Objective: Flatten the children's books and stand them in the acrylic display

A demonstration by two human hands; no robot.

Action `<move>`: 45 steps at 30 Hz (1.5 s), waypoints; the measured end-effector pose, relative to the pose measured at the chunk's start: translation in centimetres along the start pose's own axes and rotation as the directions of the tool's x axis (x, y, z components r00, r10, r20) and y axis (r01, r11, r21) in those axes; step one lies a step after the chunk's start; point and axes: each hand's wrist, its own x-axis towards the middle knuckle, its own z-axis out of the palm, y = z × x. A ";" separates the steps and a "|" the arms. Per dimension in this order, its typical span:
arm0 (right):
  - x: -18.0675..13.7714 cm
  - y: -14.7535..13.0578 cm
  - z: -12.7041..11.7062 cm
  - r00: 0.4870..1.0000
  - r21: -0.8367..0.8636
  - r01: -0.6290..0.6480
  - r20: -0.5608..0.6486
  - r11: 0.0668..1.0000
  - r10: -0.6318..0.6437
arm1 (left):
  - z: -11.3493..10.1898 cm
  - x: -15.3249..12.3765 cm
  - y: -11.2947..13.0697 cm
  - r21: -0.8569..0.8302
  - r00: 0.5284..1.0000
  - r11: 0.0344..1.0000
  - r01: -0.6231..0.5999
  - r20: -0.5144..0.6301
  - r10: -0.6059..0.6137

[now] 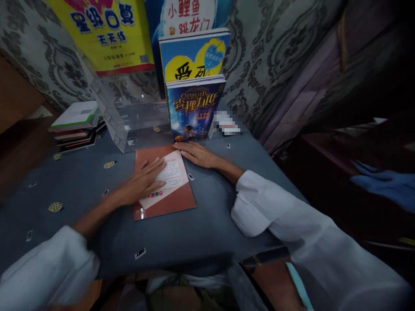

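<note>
Left hand [141, 183] spread across booklet [173, 181] at nine o'clock, right hand [199, 155] laid flat, fingers close, at one o'clock corner; seemingly being steadied, even pressure probably needed next

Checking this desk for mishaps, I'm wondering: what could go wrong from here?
The right hand lies by the foot of the front blue book, so a push forward might knock it. The left hand rests flat on the brown booklet; a sideways drag could skew it. The booklet's far edge is near the clear stand, so sliding it forward might bump the stand.
</note>
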 end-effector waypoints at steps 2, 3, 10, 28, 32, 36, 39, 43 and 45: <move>0.1 0.2 0.0 1.000 0.014 0.020 -0.019 1.000 -0.020 | -0.1 3.1 -0.7 -0.022 0.999 1.000 0.022 0.040 -0.021; 0.1 0.3 0.0 0.999 0.019 0.026 -0.026 0.999 -0.025 | -0.1 4.4 -0.8 -0.020 0.999 1.000 0.021 0.038 -0.020; -0.3 -0.3 -0.2 1.000 0.012 -0.004 -0.030 1.000 0.004 | 1.2 7.0 -0.7 0.049 0.997 0.998 -0.036 -0.065 0.039; -0.6 -1.6 0.0 0.997 -0.056 -0.075 -0.035 0.996 0.073 | 2.2 5.7 0.2 0.164 0.962 0.970 -0.179 -0.176 0.207; -0.7 -2.0 -0.6 0.999 -0.037 -0.044 -0.008 0.998 0.044 | 2.6 5.3 0.2 0.226 0.954 0.960 -0.164 -0.212 0.213; -1.0 -2.4 -1.4 1.000 -0.032 -0.024 -0.014 0.999 0.023 | 2.3 5.4 0.5 0.257 0.933 0.949 -0.181 -0.260 0.249; -1.1 -2.7 -1.9 1.000 -0.053 -0.012 -0.018 0.999 0.011 | 2.2 5.5 0.5 0.250 0.928 0.951 -0.184 -0.275 0.252; -1.2 -2.7 -2.2 1.000 -0.104 0.003 -0.012 0.995 -0.004 | 2.9 5.4 -0.1 0.243 0.923 0.951 -0.190 -0.286 0.257; -1.2 -2.6 -2.1 1.000 -0.125 0.013 -0.012 0.992 -0.014 | 3.5 5.2 -0.7 0.267 0.918 0.943 -0.201 -0.285 0.276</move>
